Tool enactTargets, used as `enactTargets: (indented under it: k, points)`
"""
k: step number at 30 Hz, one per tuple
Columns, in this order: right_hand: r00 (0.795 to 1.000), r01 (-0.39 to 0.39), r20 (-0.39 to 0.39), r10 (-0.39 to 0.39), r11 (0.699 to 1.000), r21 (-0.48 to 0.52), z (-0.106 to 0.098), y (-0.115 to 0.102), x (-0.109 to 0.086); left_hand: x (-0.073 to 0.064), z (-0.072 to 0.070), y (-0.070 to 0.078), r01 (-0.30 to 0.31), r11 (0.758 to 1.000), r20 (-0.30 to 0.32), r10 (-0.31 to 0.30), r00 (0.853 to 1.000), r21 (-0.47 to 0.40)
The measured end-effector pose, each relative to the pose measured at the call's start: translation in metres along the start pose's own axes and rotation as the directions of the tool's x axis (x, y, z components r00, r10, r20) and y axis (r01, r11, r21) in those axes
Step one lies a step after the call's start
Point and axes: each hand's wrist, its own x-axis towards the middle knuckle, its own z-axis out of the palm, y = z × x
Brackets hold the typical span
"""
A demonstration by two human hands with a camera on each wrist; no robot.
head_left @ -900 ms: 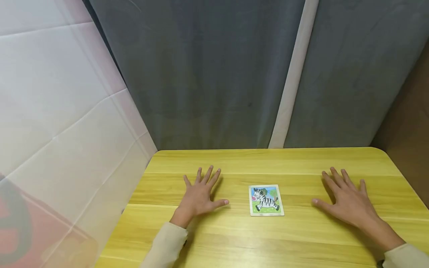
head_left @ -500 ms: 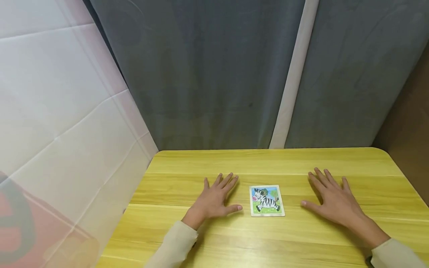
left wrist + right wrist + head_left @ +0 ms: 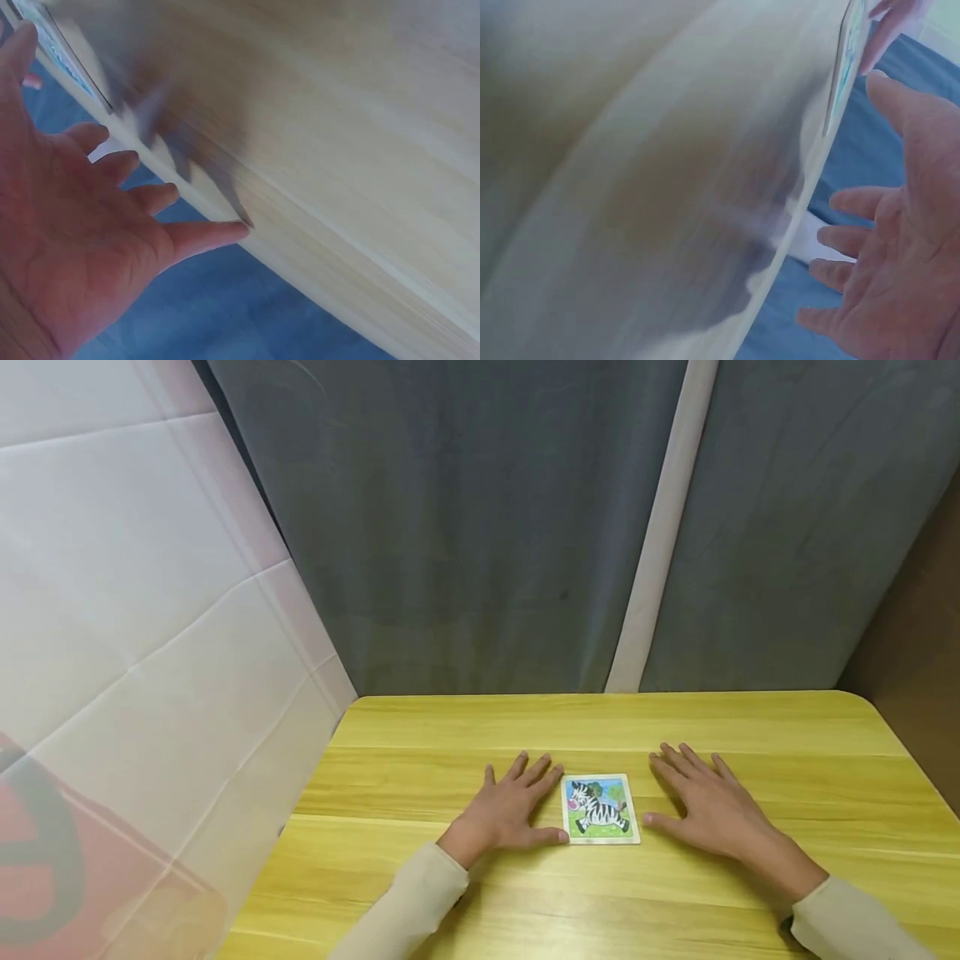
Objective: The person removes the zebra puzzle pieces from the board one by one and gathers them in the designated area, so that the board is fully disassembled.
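A square picture board of a running zebra (image 3: 600, 810) lies flat on the wooden table (image 3: 420, 727), pale-rimmed with green grass and blue sky. At its left edge is my left hand (image 3: 510, 810), fingers spread, thumb and index tips right by the board; whether they touch it I cannot tell. To the right, a small gap away, my right hand (image 3: 708, 810) has its fingers extended and its thumb toward the board. In the left wrist view the board (image 3: 64, 52) shows edge-on beyond the thumb. The right wrist view has the board (image 3: 844, 67) near the thumb too.
Behind the table hangs a grey curtain (image 3: 465, 527) with a pale vertical strip (image 3: 660, 527). A white cloth wall (image 3: 135, 568) with a red printed patch stands on the left. On the right is a brown panel (image 3: 915, 627).
Both hands have come inward toward the zebra board, the left moving right and the right moving left. The board itself stays in place on the table.
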Motion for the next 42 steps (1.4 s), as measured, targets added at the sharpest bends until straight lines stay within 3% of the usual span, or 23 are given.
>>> enactTargets:
  k: [8, 16, 25, 42]
  points:
    - [0.997, 0.073, -0.009, -0.073, 0.997, 0.006, 0.003, -0.024, 0.018, 0.004, 0.004, 0.004, 0.015, 0.997, 0.023, -0.017, 1.0, 0.069]
    - [0.99, 0.138, -0.004, -0.137, 0.99, 0.044, 0.014, -0.048, 0.039, 0.005, 0.003, 0.008, 0.03, 0.997, 0.039, -0.033, 0.999, 0.075]
    - [0.99, 0.117, 0.057, -0.128, 0.98, 0.163, 0.027, -0.075, 0.063, 0.007, 0.001, 0.009, 0.046, 0.997, 0.075, -0.051, 0.996, 0.055]
    - [0.992, 0.068, 0.097, -0.082, 0.988, 0.138, 0.03, -0.092, 0.079, 0.006, 0.002, 0.007, 0.065, 0.995, 0.092, -0.072, 0.993, 0.08]
